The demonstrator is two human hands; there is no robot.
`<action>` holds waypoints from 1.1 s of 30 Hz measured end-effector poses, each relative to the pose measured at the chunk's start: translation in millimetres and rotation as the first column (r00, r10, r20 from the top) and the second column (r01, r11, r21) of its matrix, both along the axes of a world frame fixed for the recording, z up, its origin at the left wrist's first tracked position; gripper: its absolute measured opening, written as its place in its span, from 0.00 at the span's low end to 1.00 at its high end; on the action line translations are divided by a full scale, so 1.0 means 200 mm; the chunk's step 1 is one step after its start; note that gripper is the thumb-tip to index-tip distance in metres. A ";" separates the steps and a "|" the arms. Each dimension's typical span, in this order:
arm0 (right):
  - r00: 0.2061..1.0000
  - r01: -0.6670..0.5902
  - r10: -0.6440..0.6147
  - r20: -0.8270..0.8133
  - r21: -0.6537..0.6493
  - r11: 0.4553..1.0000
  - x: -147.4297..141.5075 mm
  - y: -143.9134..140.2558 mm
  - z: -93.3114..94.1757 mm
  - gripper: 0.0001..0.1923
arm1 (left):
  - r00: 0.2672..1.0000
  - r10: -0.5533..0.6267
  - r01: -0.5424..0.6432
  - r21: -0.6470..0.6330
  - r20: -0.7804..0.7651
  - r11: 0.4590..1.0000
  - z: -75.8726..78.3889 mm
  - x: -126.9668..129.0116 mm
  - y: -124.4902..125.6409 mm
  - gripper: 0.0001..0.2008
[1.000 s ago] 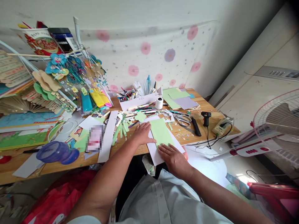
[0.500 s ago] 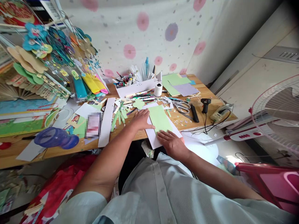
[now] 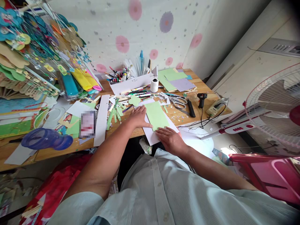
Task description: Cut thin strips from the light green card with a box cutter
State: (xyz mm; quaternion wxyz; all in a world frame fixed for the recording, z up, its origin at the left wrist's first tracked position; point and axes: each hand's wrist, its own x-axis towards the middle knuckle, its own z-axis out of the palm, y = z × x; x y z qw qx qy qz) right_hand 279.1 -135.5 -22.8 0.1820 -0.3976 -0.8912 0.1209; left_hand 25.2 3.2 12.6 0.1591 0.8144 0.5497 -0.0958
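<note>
A light green sheet of paper (image 3: 157,115) lies on a white sheet (image 3: 151,137) that juts over the table's front edge. My left hand (image 3: 138,117) rests flat at the left side of the sheets, thumb pointing toward the green one. At the green sheet's near edge, my right hand (image 3: 170,139) is spread flat, its fingertips on the paper. Neither hand grips anything. Beyond my left hand sits a green flower-shaped paper piece (image 3: 134,100), with green paper strips (image 3: 114,115) to its left.
Scissors (image 3: 178,102), a black-handled cutter (image 3: 191,108) and a glue gun (image 3: 202,99) lie to the right. Behind stand a white thread spool (image 3: 154,85) and a box of pens (image 3: 131,84). A blue cup (image 3: 47,138) lies at left; a fan (image 3: 276,106) stands right.
The camera view has shifted slightly, so the scene sits further left and the fan shows more. Both hands stay on the sheets in nearly the same pose.
</note>
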 end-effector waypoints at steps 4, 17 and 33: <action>0.997 0.068 -0.068 -0.044 0.008 0.998 0.01 0.03 -0.01 0.22 | 1.000 0.000 0.000 0.000 0.012 1.000 0.00 0.00 0.00 0.72; 0.988 0.019 -0.031 0.153 0.083 0.996 -0.02 0.12 0.03 0.23 | 1.000 -0.015 0.015 -0.003 0.006 1.000 -0.04 -0.02 0.02 0.72; 0.989 0.030 -0.042 0.140 0.090 0.996 -0.02 0.11 0.04 0.23 | 1.000 -0.011 0.011 0.012 0.026 1.000 -0.03 -0.02 0.01 0.70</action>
